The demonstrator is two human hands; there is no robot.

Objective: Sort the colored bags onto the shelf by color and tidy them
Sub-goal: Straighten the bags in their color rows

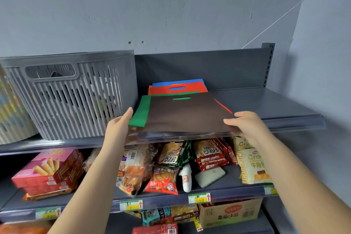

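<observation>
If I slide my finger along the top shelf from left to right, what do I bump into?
Grey basket → left hand → green bag → brown bag → right hand → bare shelf.

I am seeing the brown bag [188, 114] covering most of the green bag [139, 114] and the red bag [225, 107] below it. The grey basket [76, 97] is hiding its contents, and the price labels [131, 205] are staying unreadable.
</observation>
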